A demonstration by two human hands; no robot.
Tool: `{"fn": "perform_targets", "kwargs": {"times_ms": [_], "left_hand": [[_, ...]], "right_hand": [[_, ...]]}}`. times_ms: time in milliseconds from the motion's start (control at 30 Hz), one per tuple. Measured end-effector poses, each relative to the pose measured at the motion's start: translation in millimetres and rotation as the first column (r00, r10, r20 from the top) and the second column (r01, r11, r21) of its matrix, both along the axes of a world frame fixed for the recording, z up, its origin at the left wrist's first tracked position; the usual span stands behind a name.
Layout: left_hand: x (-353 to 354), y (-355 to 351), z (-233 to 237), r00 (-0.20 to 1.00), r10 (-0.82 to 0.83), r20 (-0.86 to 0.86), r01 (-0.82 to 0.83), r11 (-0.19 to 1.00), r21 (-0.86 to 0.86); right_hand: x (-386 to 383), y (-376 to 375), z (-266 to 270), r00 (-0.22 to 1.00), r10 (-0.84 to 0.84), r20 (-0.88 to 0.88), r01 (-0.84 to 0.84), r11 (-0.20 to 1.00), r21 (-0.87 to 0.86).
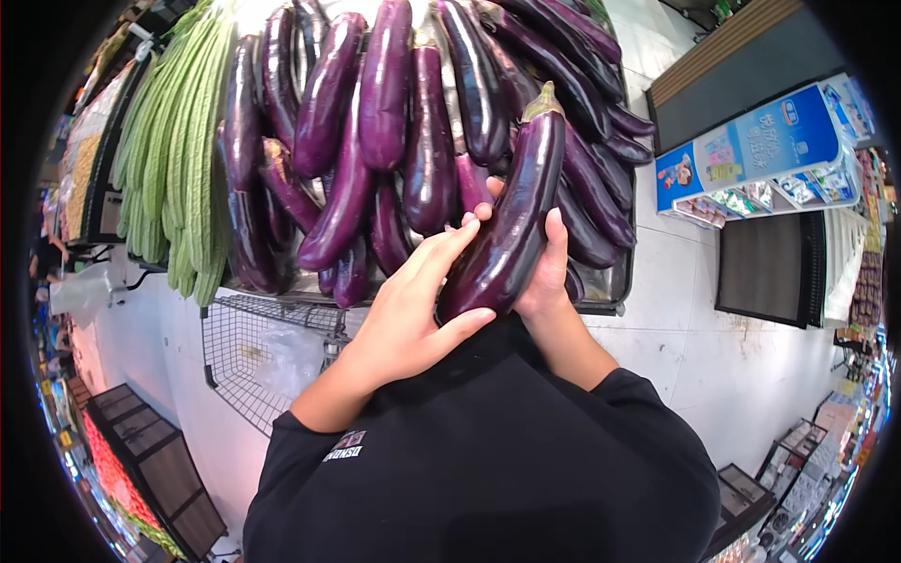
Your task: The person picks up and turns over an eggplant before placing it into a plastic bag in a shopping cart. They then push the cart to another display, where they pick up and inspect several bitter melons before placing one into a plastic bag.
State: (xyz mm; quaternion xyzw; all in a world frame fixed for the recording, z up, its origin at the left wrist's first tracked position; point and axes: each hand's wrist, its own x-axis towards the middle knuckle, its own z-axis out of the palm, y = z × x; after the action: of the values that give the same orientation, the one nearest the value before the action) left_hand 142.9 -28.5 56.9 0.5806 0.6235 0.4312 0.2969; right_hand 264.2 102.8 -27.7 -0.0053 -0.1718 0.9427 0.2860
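Observation:
Between my two hands is a long, glossy dark purple eggplant (511, 220), its green stem end pointing up and away from me. My left hand (410, 291) lies along its left side, with the thumb across the rounded lower end. On the other side my right hand (546, 272) supports it from behind and below, thumb up along the right edge; the rest of its fingers are mostly hidden. Just beyond, a heap of eggplants (383, 89) fills the display stand, several of them close to my fingertips.
Long ridged green gourds (183, 141) hang at the left of the stand. Below them stands a wire shopping cart (249, 352) with a clear plastic bag (289, 361) inside. A blue promotional shelf (751, 150) with small packets is at the right, on the pale tiled floor (671, 272).

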Motion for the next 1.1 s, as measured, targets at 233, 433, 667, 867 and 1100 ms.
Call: {"fn": "perform_targets", "kwargs": {"times_ms": [233, 433, 667, 867, 1100], "left_hand": [[9.6, 3.3, -12.9, 0.973, -0.067, 0.220, 0.049, 0.995, 0.084], [15.6, 12.1, -49.3, 0.673, -0.063, 0.737, 0.096, 0.995, -0.002], [31.1, 25.1, -53.9, 0.368, -0.103, 0.924, 0.309, 0.951, -0.017], [33.1, 29.2, -70.4, 0.925, 0.070, 0.373, -0.012, 0.988, -0.157], [49.0, 22.8, -77.0, 0.951, 0.006, 0.309, 0.063, 0.976, -0.211]], "right_hand": [[5.7, 13.1, -2.1, 0.959, -0.059, -0.276, 0.037, 0.996, -0.087], [12.0, 17.5, 0.1, 0.922, -0.008, -0.388, 0.054, 0.993, 0.108], [34.4, 37.5, -10.2, 0.949, 0.096, -0.301, 0.054, 0.890, 0.454], [54.1, 40.6, -16.6, 0.940, -0.299, 0.165, 0.225, 0.905, 0.360], [60.7, 32.8, -42.3, 0.940, -0.303, 0.157, 0.289, 0.952, 0.104]]}}
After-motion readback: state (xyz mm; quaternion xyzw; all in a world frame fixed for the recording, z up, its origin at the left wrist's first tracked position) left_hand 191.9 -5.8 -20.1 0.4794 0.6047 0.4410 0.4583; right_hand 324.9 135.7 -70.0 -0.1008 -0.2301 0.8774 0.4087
